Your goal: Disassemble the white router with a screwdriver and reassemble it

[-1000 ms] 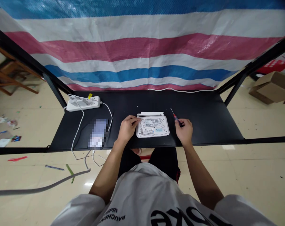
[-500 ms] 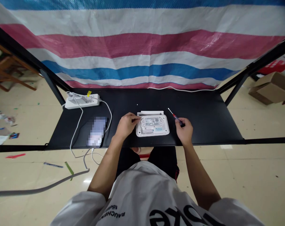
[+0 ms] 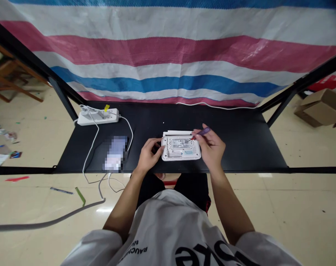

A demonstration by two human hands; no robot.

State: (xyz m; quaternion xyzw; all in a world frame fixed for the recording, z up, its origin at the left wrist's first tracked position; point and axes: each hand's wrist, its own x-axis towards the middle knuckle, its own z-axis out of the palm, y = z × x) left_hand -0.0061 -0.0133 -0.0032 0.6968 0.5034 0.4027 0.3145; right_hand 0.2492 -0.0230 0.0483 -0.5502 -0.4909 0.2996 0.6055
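Note:
A white router lies upside down on the black table, showing its vented underside and labels. A flat white antenna is folded along its far edge. My left hand grips the router's left edge. My right hand holds a small screwdriver with a purple handle, above the router. Its red-marked tip points down at the router's far right area, and my fingers hide where it meets the surface.
A white power strip with white cables sits at the table's far left. A blurred rectangular object lies left of my left hand. A striped tarp hangs behind the table, and a cardboard box stands on the floor at right.
My right hand has moved left and up from beside the router to above it, turning the screwdriver so its tip points at the router. My left hand has shifted down to the router's left edge.

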